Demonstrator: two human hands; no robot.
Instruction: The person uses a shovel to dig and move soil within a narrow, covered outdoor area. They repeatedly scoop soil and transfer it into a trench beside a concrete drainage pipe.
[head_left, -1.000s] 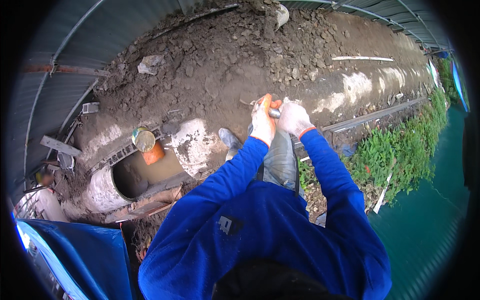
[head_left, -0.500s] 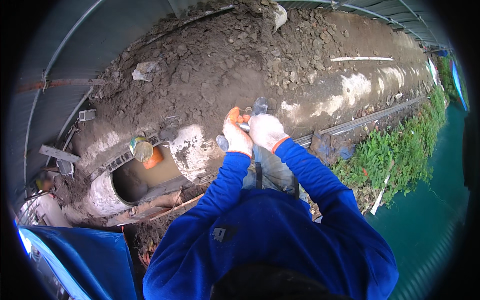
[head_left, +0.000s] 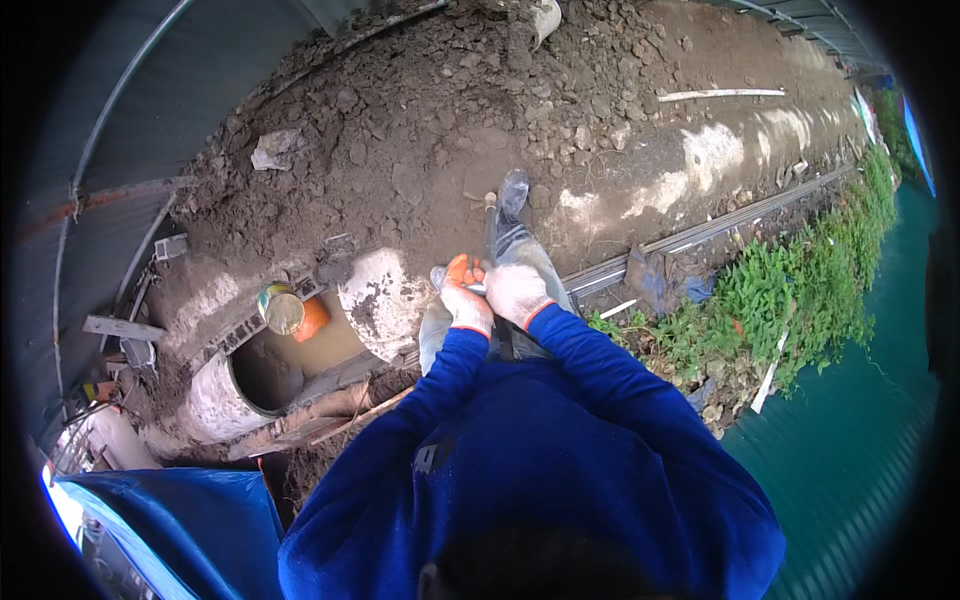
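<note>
1. Corrugated fencing [head_left: 150, 120] is curving along the left, while loose brown soil [head_left: 400, 120] is covering the slope ahead and green plants [head_left: 780, 290] are growing on the right.

2. To the left, muddy water [head_left: 335, 345] is filling a gap in a whitish pipe [head_left: 385, 300]; a round-topped container [head_left: 284, 314] is standing at its edge, with something orange [head_left: 313, 318] beside it.

3. Both gloved hands are working close together in front of the body: the left hand [head_left: 465, 300] is curling its orange fingers round a pale handle, and the right hand [head_left: 517, 292] is closing on it just beside.

4. What they are gripping is apparently a long-handled tool [head_left: 490, 225], standing between the person's legs, its far end lying just beside the right boot [head_left: 513, 193].

5. Its long axis is running away from the body, the grip end pointing back toward the person and the far end pointing ahead and down; foreshortening is hiding its true slant, and the head is blending into the soil.

6. Judging by this view, work is standing partway: the soil is lying broken up and the tool is already being held two-handed, but nothing is showing how much is remaining.
</note>
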